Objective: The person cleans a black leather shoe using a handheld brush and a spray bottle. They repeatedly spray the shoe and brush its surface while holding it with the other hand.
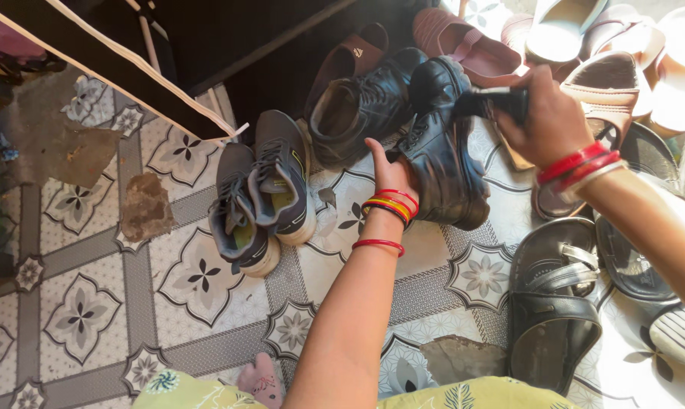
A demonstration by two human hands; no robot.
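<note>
Gripping the black boot (441, 155) at its heel side, left hand (392, 173) steadies it while right hand (543, 113) clamps a dark brush (494, 102) on its toe, grey sneakers (263, 193) left of it; polishing looks mid-way, second black boot (358, 106) apparently untouched.

Glossy black on the boot (445, 163) and its partner boot (358, 110), and the brush (494, 102) pressed against it is black too. Grey sneakers (263, 193) show yellow-green linings and off-white soles, over floor tiles (77, 318) in white with grey bands and dark flower motifs. Red and yellow bangles (392, 206) ring one wrist, red ones (577, 163) the other, with black sandals (555, 303) and pink sandals (471, 45) alongside.
</note>
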